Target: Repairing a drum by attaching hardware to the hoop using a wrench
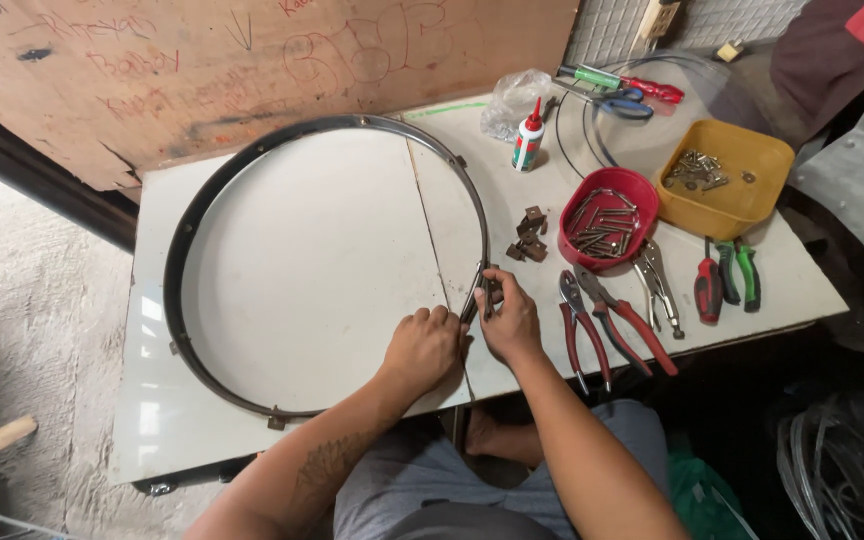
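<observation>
A large dark metal hoop (214, 190) was laid flat on a white table (152, 420), with small brackets spaced around its rim. At the hoop's near right edge, the left hand (422, 347) was seen curled, its fingertips pressed against the rim. Just beside it, the right hand (508, 322) was closed around a small brown bracket (492, 292) held against the same part of the rim. A little above the hands, a few loose brown brackets (528, 236) were gathered on the table. Farther back, a white glue bottle (528, 138) with a red tip was stood upright beside a crumpled clear plastic bag (512, 100). To the right of the hands, red-handled pliers (602, 325) and locking pliers (657, 285) were laid side by side. Behind them, a red bowl (607, 215) was filled with long bolts, and a yellow tray (727, 180) held smaller metal pieces. Red and green screwdrivers (725, 277) were laid near the table's right edge.
</observation>
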